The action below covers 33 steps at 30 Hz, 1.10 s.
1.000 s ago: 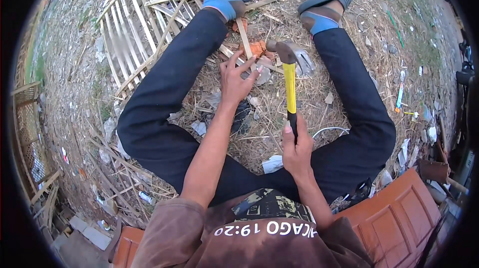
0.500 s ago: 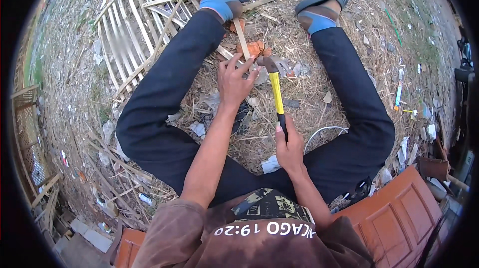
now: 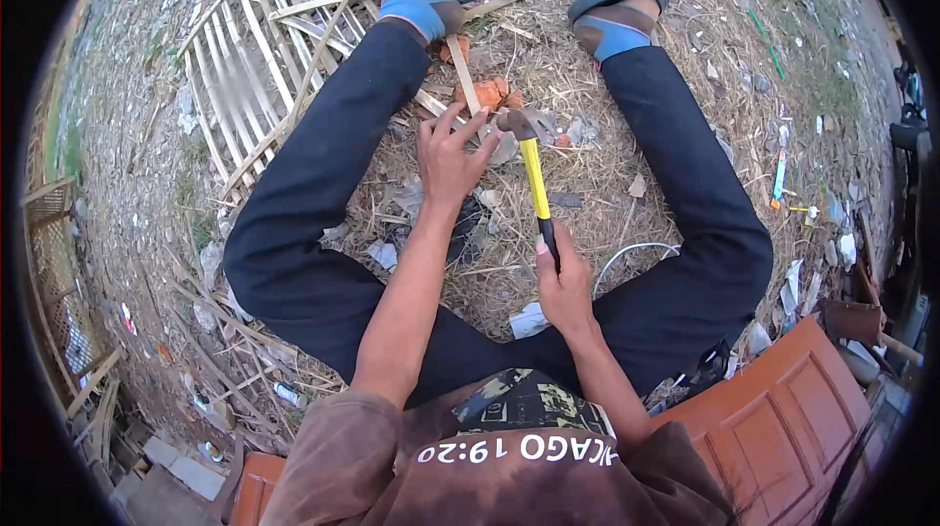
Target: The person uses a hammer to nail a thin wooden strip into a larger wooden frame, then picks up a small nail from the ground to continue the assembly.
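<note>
While the person sits on littered ground (image 3: pixel 612 208) with both knees bent outward, the two hands work close together between the shins. The right hand (image 3: pixel 566 283) is closed around the black grip of a hammer (image 3: pixel 535 178), whose yellow shaft slants up and slightly left to a dark metal head. The left hand (image 3: pixel 450 159) lies palm down with its fingers spread fairly wide at the near end of a narrow wooden strip (image 3: pixel 463 73); whether thumb and forefinger pinch something small there cannot be told at this scale. The hammer head is just beside these fingertips, to the right of the strip's near end, and contact is uncertain. The strip runs away from the hand toward the heel of the left foot (image 3: pixel 423 15), which wears a blue-and-brown sock and a dark sandal. Broken orange brick (image 3: pixel 496 93) lies just right of the strip. Beyond the left shin, a slatted wooden frame (image 3: pixel 294 119) rests on the ground. Near the right thigh curves a thin white cable (image 3: pixel 634 248), with a pale crumpled scrap (image 3: pixel 529 321) to its left. At the lower right, a reddish-brown panelled board (image 3: pixel 783 408) shows beside the torso.
</note>
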### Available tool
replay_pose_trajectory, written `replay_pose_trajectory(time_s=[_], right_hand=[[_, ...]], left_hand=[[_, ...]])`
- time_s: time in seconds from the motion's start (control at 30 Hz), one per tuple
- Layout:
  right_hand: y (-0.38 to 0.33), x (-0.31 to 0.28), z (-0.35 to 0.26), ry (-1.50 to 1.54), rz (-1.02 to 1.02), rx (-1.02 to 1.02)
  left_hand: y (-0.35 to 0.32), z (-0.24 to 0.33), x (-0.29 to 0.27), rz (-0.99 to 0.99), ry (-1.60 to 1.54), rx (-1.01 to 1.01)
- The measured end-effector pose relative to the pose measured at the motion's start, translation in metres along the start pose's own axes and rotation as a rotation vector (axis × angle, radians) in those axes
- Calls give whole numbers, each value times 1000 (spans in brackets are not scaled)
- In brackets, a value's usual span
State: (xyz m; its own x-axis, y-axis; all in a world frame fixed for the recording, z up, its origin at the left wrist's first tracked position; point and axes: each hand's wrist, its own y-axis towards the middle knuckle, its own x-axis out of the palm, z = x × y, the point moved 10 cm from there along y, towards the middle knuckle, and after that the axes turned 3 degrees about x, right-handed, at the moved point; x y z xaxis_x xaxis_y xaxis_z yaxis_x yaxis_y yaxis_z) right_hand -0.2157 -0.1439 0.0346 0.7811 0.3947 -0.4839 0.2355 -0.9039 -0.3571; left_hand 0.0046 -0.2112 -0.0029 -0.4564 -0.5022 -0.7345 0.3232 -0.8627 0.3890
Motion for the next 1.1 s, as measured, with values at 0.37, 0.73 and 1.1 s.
replay_pose_trajectory(time_s=[0.37,0.73,1.1], right_hand=[[-1,-15,-43,4,-6,-46],[1,-10,-35,-27,-48,-47],[3,-24,-54,-53,40,-108]], left_hand=[[0,-1,1,-14,-37,-22],[-3,-5,1,11,-57,-57],[-3,-4,4,-7,-70,-95]])
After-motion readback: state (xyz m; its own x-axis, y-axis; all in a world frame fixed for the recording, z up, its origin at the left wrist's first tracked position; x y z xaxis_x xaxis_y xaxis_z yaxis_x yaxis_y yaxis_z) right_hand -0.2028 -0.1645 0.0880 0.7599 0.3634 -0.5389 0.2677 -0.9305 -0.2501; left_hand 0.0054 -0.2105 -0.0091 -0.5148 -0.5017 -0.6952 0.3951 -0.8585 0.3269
